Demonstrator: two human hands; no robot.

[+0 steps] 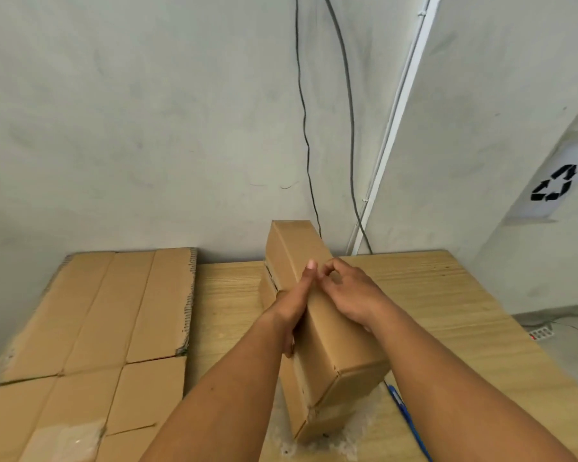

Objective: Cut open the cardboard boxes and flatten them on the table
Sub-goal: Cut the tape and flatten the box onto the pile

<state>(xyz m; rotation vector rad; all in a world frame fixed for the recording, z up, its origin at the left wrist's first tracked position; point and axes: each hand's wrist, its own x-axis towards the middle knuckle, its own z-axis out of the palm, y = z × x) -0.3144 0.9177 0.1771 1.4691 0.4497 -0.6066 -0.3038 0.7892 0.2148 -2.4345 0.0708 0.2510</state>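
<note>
Box (327, 348) stands on the table (447, 295). Left hand (294, 305) presses its side, fingers straight; right hand (351, 295) curls over its top, gripping. Flat cardboard (90, 328) lies at nine o'clock (blue tool (402, 408) at four).

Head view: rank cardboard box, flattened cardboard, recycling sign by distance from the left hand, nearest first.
1. cardboard box, touched by the left hand, centre of the table.
2. flattened cardboard, left on the table.
3. recycling sign, on the right wall, beyond the table.
</note>
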